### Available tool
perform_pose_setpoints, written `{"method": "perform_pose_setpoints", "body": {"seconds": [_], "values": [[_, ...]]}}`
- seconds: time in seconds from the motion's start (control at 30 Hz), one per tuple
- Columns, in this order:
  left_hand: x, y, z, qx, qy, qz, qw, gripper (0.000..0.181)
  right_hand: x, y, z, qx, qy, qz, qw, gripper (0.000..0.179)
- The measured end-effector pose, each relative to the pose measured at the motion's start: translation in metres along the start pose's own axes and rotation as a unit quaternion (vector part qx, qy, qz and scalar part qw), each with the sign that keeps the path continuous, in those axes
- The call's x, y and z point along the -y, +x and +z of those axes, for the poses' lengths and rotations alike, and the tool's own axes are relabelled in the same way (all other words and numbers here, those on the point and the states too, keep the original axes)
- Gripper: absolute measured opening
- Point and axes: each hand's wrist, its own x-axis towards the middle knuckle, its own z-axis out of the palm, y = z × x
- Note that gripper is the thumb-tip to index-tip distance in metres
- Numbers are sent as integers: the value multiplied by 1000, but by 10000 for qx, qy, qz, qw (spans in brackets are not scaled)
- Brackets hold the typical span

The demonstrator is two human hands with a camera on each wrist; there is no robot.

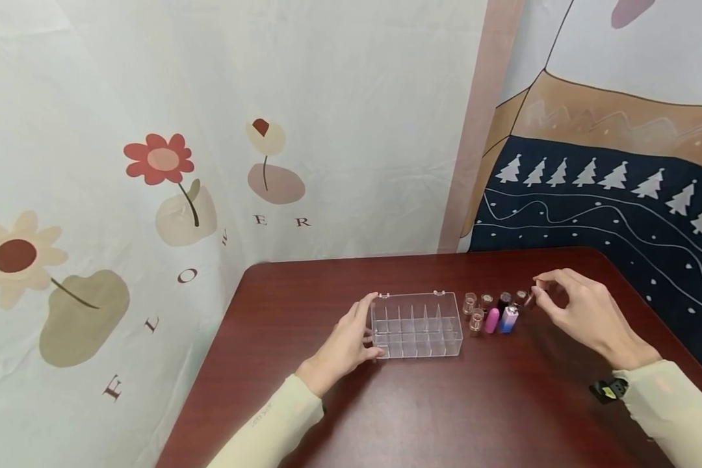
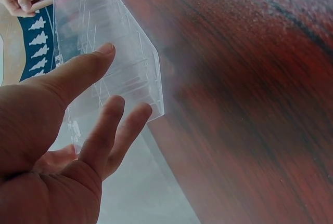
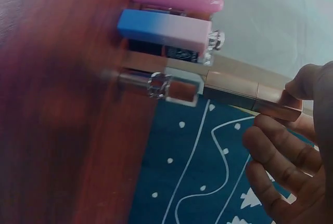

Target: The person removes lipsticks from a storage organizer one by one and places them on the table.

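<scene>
My left hand (image 1: 344, 338) grips the left end of a clear plastic compartment box (image 1: 418, 354), thumb by the front corner and index finger by the back one. The box stands with its lid raised at the back. To the right, my right hand (image 1: 585, 312) pinches a rose-gold lipstick tube (image 3: 231, 88) by one end between thumb and fingers. Close beside it stand other lipsticks: a bright pink bullet-shaped one (image 1: 492, 320), a blue-to-pink square one (image 1: 508, 320) and a black one (image 1: 505, 299). In the right wrist view the held tube overlaps a clear-ended tube (image 3: 182, 91).
Several clear-bodied tubes, one of them a front tube (image 1: 476, 322), stand between the box and the pink lipstick. A dark red wooden table (image 1: 421, 409) carries everything. A pale flower-print curtain (image 1: 351, 130) and a navy tree-print cloth (image 1: 597, 214) hang behind it.
</scene>
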Motion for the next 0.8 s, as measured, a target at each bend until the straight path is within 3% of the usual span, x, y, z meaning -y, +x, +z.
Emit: {"method": "perform_pose_setpoints", "body": {"seconds": [0.27,0.63,0.8], "values": [[-1,0,0,6,-1,-52,10000,113,-9,-11,7,340,8,145,9993,23],[-2,-1,0,6,-10,-121,9999,113,-12,-17,18,1258,204,594,9901,18],[-1,-1,0,37,-26,-144,9999,115,-13,-18,22,1334,227,670,9885,17]]}}
